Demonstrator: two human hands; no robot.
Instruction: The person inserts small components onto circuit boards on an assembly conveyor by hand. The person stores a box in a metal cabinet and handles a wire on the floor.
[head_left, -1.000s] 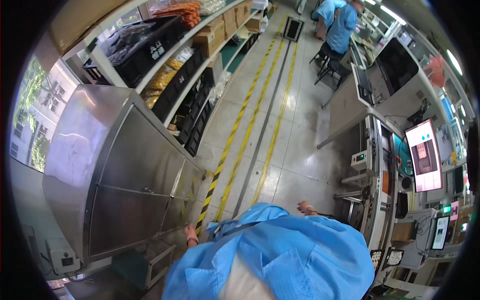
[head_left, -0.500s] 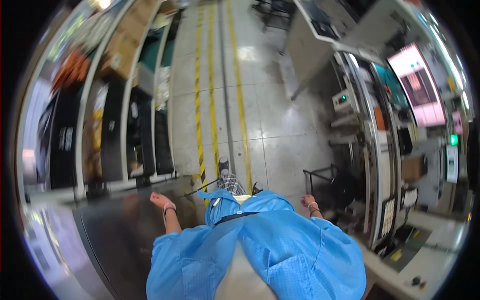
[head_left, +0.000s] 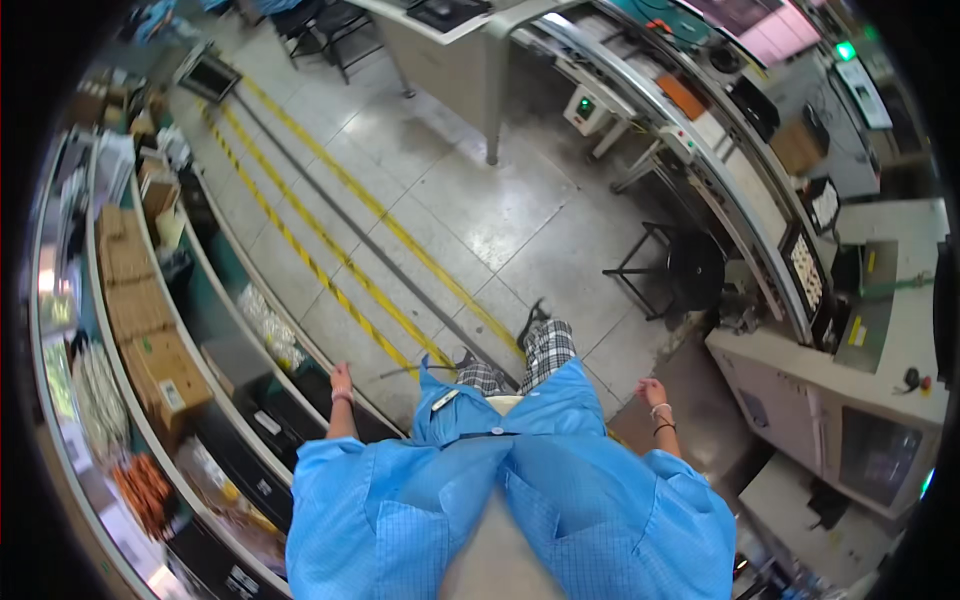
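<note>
My left hand [head_left: 341,381] hangs forward beside the shelving, its fingers loosely bent and nothing visible in them. On the other side, my right hand [head_left: 653,393] is held out over the floor, empty, with fingers slightly apart. It is nearest to the black round stool [head_left: 694,270]. Both wrists carry bands. Between the hands are the blue work coat [head_left: 520,400] and checked trousers [head_left: 548,343]. A thin dark cord [head_left: 405,372] runs near the coat's left side.
Shelving [head_left: 215,380] with cardboard boxes [head_left: 165,380] and black bins lines the left. Yellow floor stripes [head_left: 350,185] run ahead to a dark frame-like object [head_left: 208,76]. Right stand a conveyor line [head_left: 715,190] and a beige machine cabinet [head_left: 790,390]; a desk [head_left: 430,60] is ahead.
The view has turned to the right, so the stripes now slant and the stool and cabinet show more fully. My legs have stepped, and my right hand has swung forward.
</note>
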